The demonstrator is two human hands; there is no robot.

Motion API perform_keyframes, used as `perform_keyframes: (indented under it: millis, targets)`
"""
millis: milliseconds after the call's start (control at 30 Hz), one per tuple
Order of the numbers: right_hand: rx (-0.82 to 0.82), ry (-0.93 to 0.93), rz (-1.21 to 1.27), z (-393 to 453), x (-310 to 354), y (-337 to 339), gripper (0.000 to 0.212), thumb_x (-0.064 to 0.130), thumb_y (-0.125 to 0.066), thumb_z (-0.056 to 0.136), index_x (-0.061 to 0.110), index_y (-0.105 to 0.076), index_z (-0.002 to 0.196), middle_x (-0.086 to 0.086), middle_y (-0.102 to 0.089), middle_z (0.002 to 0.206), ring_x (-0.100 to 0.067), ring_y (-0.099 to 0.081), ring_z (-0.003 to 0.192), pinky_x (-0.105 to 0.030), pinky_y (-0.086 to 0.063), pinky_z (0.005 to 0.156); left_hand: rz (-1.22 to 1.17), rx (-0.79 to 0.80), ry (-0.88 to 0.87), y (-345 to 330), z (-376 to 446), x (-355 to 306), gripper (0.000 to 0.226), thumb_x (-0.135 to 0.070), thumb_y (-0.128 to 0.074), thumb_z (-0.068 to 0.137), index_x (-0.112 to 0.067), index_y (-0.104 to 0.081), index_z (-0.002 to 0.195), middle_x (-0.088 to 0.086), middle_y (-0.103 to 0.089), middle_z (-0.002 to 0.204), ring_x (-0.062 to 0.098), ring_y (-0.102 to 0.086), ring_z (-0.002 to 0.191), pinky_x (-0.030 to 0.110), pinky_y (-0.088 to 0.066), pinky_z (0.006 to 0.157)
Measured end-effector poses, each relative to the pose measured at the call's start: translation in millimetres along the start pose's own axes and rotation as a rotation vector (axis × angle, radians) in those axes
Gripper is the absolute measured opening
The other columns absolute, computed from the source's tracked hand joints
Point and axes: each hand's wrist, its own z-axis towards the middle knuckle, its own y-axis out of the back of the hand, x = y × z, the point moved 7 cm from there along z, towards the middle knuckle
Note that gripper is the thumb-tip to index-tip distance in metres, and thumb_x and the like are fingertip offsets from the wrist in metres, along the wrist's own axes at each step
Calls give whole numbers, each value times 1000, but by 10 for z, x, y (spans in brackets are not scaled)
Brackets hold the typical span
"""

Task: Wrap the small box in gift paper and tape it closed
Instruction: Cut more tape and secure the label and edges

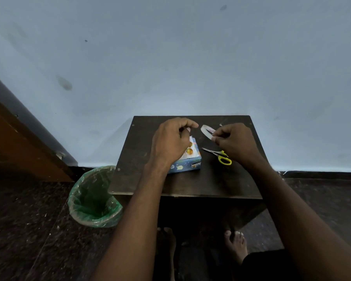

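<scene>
A small box (187, 159) partly covered in blue gift paper with orange and white prints lies on the dark wooden table (142, 179). My left hand (170, 138) hovers over the box's left part with its fingers curled, thumb and forefinger close together; what they pinch is too small to see. My right hand (233, 141) holds a roll of clear tape (206, 131) at its right edge, fingers curled round it, just above the table behind the box.
Yellow-handled scissors (221, 157) lie on the table right of the box, partly under my right hand. A bin lined with a green bag (93, 199) stands on the floor left of the table. The wall rises right behind the table.
</scene>
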Motion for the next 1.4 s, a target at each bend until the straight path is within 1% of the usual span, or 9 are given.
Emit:
perform_keyframes:
  millis: [167,267,400,600,700,833,933,1267,1400]
  targets:
    - [34,-40,285,-41,-37,120,6,16,-75,94,18,-80,90,4,-76,78,-7,-64,70,-26,-49,63,0,5,-67,-110,23,-115,34,-8,-66,95,-32,-79,116,-17,-74,107,6,-67,92,34,-60,82]
    - [130,-96,740,-85,61,136,14,12,-62,103,9,-72,94,-6,-77,86,-15,-66,78,-22,-52,62,-34,-4,-63,-123,27,-133,41,-10,-71,94,-28,-72,131,-14,-70,116,6,-65,95,29,-56,83]
    - [203,-251,1287,-113,154,121,17,9,-50,107,9,-64,98,-4,-68,82,-18,-70,80,-24,-56,68,-284,30,103,-126,37,-86,39,-13,-60,106,-24,-65,143,-11,-73,127,-1,-68,110,27,-57,93]
    - [238,-407,1669,-104,162,7,19,11,-45,107,9,-64,103,-1,-63,80,-17,-67,81,-23,-55,68,-505,139,180,-176,23,-67,29,-15,-51,112,-13,-76,125,3,-82,106,15,-75,103,28,-59,94]
    - [241,-479,1737,-91,144,-75,20,16,-48,107,8,-66,104,-2,-62,81,-16,-67,79,-24,-55,67,-619,105,198,-114,24,-74,22,-12,-68,103,-8,-78,122,4,-83,102,15,-77,103,28,-60,95]
    - [219,-502,1675,-97,127,-204,20,18,-49,108,8,-65,104,-3,-61,77,-16,-69,75,-25,-56,63,-648,42,231,-58,10,-78,42,-8,-88,85,-8,-77,125,3,-83,101,16,-80,100,28,-63,91]
    - [222,-505,1586,-126,150,-307,18,13,-47,108,7,-64,111,-4,-64,76,-18,-72,77,-26,-57,62,-543,-37,180,-13,10,-81,46,-12,-91,84,-11,-76,127,0,-83,95,16,-81,93,30,-64,89]
    - [221,-510,1533,-210,232,-386,24,3,-50,106,0,-62,127,-14,-76,100,-21,-79,91,-25,-62,67,-369,-254,213,148,-34,30,14,-23,-91,84,-17,-87,96,-9,-81,81,6,-79,75,33,-66,76]
    - [90,-449,1310,-188,174,-323,29,-2,-59,102,3,-58,130,-22,-74,115,-22,-77,89,-29,-62,71,-416,-257,297,127,-49,55,11,-22,-91,84,-18,-86,92,-7,-81,77,8,-79,70,29,-66,70]
